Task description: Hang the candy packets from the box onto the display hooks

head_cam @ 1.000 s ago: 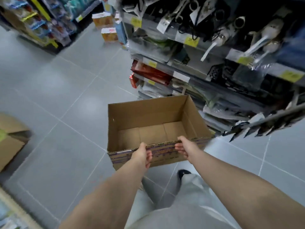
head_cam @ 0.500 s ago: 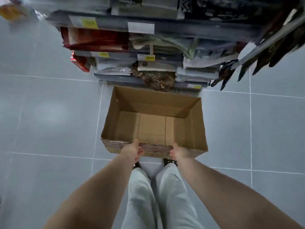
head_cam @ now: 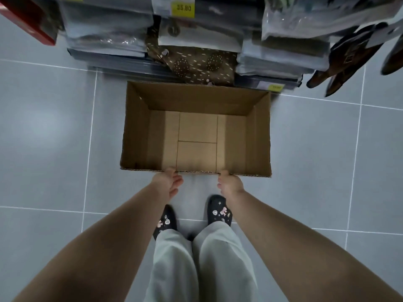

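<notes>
Within both hands [head_cam: 168, 183] [head_cam: 230, 184], near rim of box [head_cam: 197, 127].

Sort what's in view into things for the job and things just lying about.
For the job: cardboard box, no packets visible inside; left hand and right hand, both hands gripping its near rim.

Lying about: yellow price tag; brown dotted fabric; red box; plastic-wrapped packs.

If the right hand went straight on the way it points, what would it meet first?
The right hand grips the box by its near wall, so that wall comes first; beyond it, probably the box's bare bottom.
</notes>
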